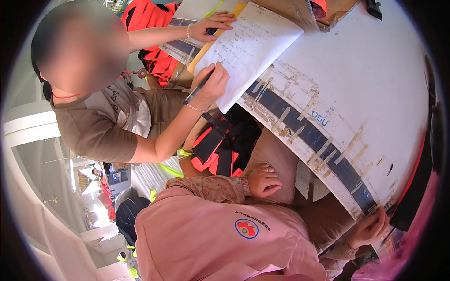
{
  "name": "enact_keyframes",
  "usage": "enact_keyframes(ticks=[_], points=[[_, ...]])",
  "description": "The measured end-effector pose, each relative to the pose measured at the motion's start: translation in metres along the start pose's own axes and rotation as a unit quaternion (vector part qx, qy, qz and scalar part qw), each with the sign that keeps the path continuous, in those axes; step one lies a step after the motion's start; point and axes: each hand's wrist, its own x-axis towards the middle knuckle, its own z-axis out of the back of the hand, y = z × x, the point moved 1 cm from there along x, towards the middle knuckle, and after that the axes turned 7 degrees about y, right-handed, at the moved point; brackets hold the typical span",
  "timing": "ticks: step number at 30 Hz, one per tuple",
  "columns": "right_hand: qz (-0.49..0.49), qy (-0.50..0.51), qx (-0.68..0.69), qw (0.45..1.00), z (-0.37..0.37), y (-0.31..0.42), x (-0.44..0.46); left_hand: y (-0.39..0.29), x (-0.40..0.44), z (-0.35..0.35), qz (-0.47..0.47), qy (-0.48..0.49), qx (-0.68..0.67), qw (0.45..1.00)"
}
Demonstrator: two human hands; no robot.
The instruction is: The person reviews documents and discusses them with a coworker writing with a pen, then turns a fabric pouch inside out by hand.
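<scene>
My left hand (265, 181) rests on my brown-trousered thigh (274, 152), its fingers curled in loosely, and I see nothing in it. At the worn front edge of the white table (365, 61), my right hand (370, 228) touches the corner with its fingers partly stretched, holding nothing visible. Further left, a co-worker writes with a black pen (199, 88) on a sheet of paper (248, 47) with handwritten lines. That person's other hand (214, 26) steadies the sheet and a yellow folder (199, 61) beneath it.
A cardboard box (323, 16) stands at the table's far side, near a black buckle (373, 9). Orange-and-black gear (218, 150) lies between the co-worker and me. More orange fabric (161, 63) is behind the paper. Pink plastic (393, 262) hangs at lower right.
</scene>
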Motion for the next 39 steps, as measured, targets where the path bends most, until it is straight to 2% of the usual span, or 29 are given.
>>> enact_keyframes(ticks=[13,16,18,20,22,25,28,31,32,34,35,37,39], points=[[0.003,0.005,0.004,1.000,0.001,0.000,0.000,-0.001,0.002,0.002,-0.010,-0.001,0.001,1.000],[0.007,0.006,0.004,1.000,0.001,0.001,0.001,-0.008,0.014,0.016,0.042,0.009,-0.084,0.996],[0.014,0.004,0.004,1.000,0.000,0.000,0.001,-0.011,0.033,0.048,0.081,-0.040,-0.138,0.986],[0.011,0.009,0.005,1.000,0.001,0.000,0.001,-0.011,0.058,0.077,0.133,-0.177,-0.215,0.951],[0.011,0.010,0.010,1.000,0.001,0.001,0.002,-0.017,0.084,0.120,0.228,-0.239,-0.407,0.852],[0.012,0.006,0.009,1.000,0.001,-0.001,0.001,0.002,0.091,0.143,0.209,-0.285,-0.481,0.803],[0.009,0.004,0.005,1.000,0.000,-0.001,0.000,0.002,0.089,0.147,0.198,-0.298,-0.462,0.812],[0.013,0.002,0.005,1.000,0.000,0.000,0.001,-0.020,0.079,0.132,0.197,-0.248,-0.356,0.879],[0.014,0.001,0.004,1.000,0.000,0.000,0.002,-0.018,0.067,0.110,0.122,-0.231,-0.319,0.911],[0.017,0.002,0.004,1.000,0.001,-0.001,0.002,-0.028,0.043,0.086,0.061,-0.027,-0.126,0.990],[0.018,0.002,0.004,1.000,0.001,-0.001,0.002,-0.035,0.032,0.068,0.019,0.057,-0.082,0.995],[0.021,-0.001,0.004,1.000,0.001,0.000,0.002,-0.019,-0.004,0.022,-0.091,0.166,-0.008,0.982],[0.026,-0.004,0.004,1.000,0.001,-0.002,0.001,0.003,-0.036,0.000,-0.137,0.154,-0.012,0.978]])
